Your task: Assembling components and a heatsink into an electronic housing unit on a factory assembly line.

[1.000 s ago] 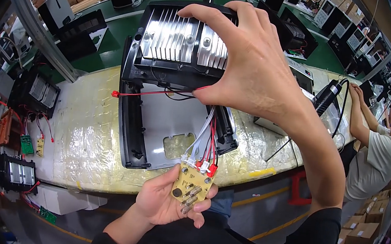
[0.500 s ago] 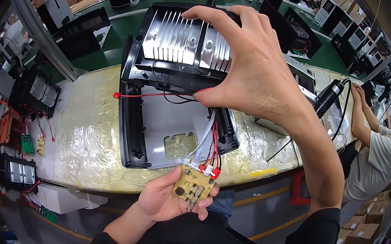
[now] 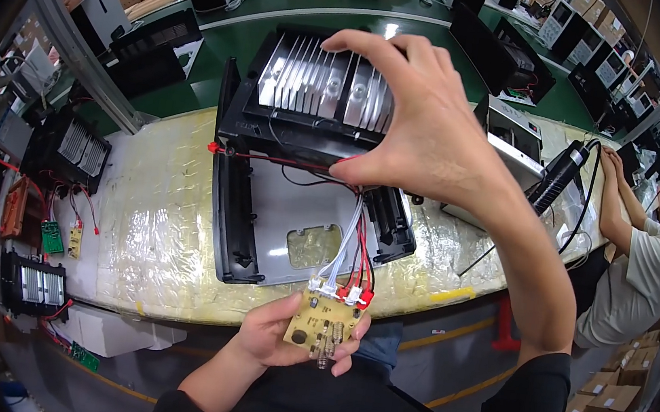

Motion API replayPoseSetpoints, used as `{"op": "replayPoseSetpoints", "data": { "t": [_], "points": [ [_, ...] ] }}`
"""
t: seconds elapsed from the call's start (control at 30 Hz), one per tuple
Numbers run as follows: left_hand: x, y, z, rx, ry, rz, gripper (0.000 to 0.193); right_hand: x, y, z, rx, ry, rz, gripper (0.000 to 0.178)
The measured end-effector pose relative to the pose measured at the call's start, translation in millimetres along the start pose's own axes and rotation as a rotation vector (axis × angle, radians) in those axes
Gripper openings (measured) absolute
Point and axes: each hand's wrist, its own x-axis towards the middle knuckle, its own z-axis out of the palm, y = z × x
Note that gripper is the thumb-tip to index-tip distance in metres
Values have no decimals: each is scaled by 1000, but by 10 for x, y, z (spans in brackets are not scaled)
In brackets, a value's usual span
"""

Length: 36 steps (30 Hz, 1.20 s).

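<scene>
Between the fingers of my left hand (image 3: 273,334) sits a tan circuit board (image 3: 327,320) with coil springs and plugged connectors. White, red and black wires (image 3: 351,245) run up from it to a black module with silver heatsink fins (image 3: 303,81). My right hand (image 3: 417,118) grips that heatsink module, thumb at its near edge and fingers over the top. The module is over the far part of an open black-and-grey housing (image 3: 234,228) with a rounded cutout in its panel. A loose red connector (image 3: 214,147) sticks out at the module's left on a red and black lead.
The bench (image 3: 157,219) has a plastic-wrapped pad. More heatsink modules (image 3: 76,149) and small circuit boards (image 3: 52,235) are at the left. A black corded cylindrical tool (image 3: 559,177) lies at the right, near a seated person (image 3: 638,253). Black housings stand on the green conveyor (image 3: 412,53).
The heatsink module has come down toward the housing and tilted, with my right hand on it. The circuit board in my left hand has turned slightly. The whole view has shifted a little.
</scene>
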Motion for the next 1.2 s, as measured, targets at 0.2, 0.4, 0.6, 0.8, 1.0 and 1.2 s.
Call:
{"op": "replayPoseSetpoints", "data": {
  "t": [0.2,0.4,0.6,0.8,1.0,1.2],
  "points": [
    [34,-136,-101,-150,-105,84,77,-32,-26,232,65,10,-39,89],
    [85,-88,-13,-93,-69,170,78,22,-88,223,123,1,-34,88],
    [83,-76,71,4,-2,175,74,29,-111,249,144,91,-120,87],
    [83,-84,28,109,19,181,82,67,-124,229,133,-44,-34,89],
    [-12,-48,-154,327,264,150,63,130,70,371,63,-77,-19,91],
    [129,-68,-176,250,173,185,64,267,231,256,58,-159,-228,92]
  ]
}}
